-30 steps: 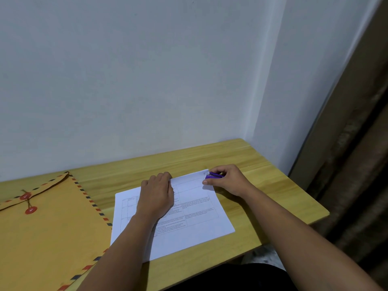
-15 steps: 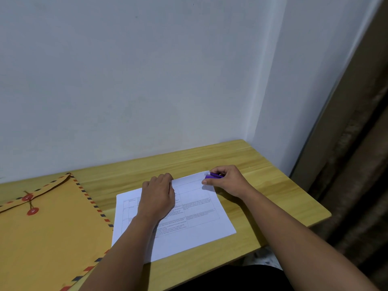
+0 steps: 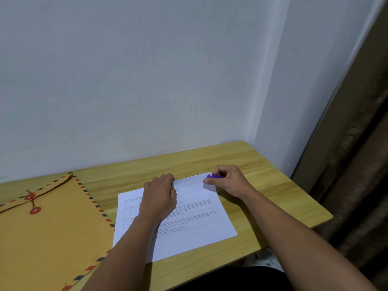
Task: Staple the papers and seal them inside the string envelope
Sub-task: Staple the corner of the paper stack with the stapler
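Observation:
White printed papers (image 3: 197, 225) lie flat on the wooden table (image 3: 210, 160). My left hand (image 3: 160, 196) presses palm-down on their upper middle, fingers curled at the far edge. My right hand (image 3: 227, 181) is closed around a small purple stapler (image 3: 216, 176) at the papers' far right corner; most of the stapler is hidden under the fingers. A large yellow string envelope (image 3: 48, 234) with striped borders and two red button discs (image 3: 32, 203) lies to the left, flap down.
A white wall runs along the table's far edge and meets a corner at the right. The table's right edge drops off beside a dark curtain (image 3: 361, 185). Bare wood shows behind the papers.
Both hands and the papers stay in nearly the same place; the right thumb sits slightly further onto the paper corner.

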{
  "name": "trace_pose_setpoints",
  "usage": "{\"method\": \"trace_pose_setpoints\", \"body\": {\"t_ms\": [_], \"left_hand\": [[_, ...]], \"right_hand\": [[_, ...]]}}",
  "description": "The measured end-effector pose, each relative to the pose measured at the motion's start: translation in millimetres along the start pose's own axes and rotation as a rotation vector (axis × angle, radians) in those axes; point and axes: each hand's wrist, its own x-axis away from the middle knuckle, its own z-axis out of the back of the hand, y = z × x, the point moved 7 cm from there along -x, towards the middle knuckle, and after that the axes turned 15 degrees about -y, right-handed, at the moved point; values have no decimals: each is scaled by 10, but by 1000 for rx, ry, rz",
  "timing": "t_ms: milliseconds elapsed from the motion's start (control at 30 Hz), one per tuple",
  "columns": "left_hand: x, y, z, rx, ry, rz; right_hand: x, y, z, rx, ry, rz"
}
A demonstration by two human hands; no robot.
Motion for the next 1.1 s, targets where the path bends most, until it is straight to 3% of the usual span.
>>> {"method": "trace_pose_setpoints", "body": {"t_ms": [233,400,633,833,967,1100], "left_hand": [[-20,-18,-33,-8,-19,-10],[-65,0,-97,-35,-25,-50],[-270,536,-339,-104,-106,-85],[-163,347,107,-12,55,10],[91,-637,559,-65,44,215],[682,-1705,1080,-170,-33,524]], "right_hand": [[145,16,182,193,75,-139],[436,119,604,736,243,-359],[656,250,806,877,321,-545],[391,-71,623,879,388,-389],[-32,-455,27,887,358,-209],[-507,-814,-913,825,184,-59]]}}
